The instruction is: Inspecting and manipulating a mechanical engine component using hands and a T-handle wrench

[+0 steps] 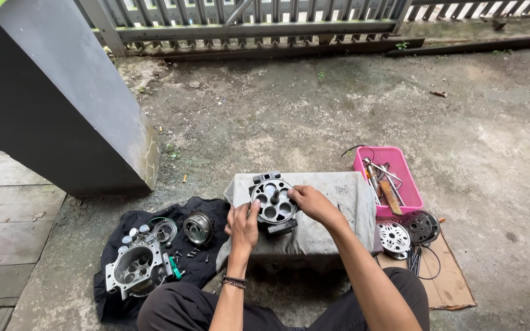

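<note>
While the round metal cylinder block (pixel 274 201) rests on the cloth-covered stand (pixel 338 202), the left hand (pixel 243 225) clasps its lower rim and the right hand (pixel 310 202) pinches its right edge. Steadying it squarely with both grips seems wise, so it cannot tip toward the pink tool tray (pixel 411 191)

Packaging material present: one flattened piece of brown cardboard (pixel 450 283), lying on the concrete ground at the lower right, just beside the person's right leg. It is roughly rectangular and unprinted on the visible face, with one corner pointing toward the bottom edge of the view. A perforated metal disc and a dark round part rest on its upper end. No labels, signs or screens are visible anywhere in the view.
</note>
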